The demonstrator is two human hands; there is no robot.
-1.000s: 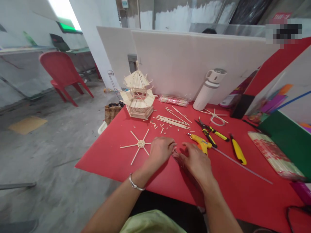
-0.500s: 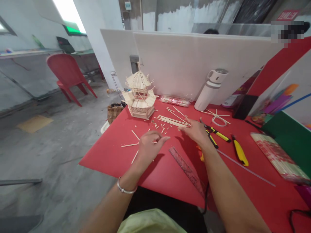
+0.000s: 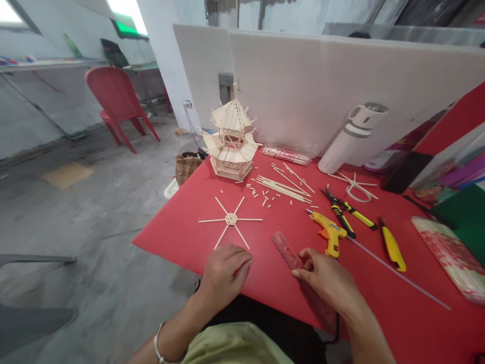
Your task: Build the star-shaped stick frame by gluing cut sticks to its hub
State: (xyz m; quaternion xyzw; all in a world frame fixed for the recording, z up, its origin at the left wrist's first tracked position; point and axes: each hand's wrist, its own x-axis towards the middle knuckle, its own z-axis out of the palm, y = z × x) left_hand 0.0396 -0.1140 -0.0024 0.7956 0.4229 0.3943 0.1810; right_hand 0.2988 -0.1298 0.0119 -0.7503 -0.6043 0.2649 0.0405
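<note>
By the table's (image 3: 261,275) near edge, holds right hand (image 3: 329,278) over an unreadably marked ruler (image 3: 285,249), curls left hand (image 3: 226,270); cannot tell either grip.

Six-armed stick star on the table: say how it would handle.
The star is likely light, being built of thin sticks. Its arms, joined only at the hub, may snap off if gripped. Lying flat, it should slide rather than roll when pushed.
</note>
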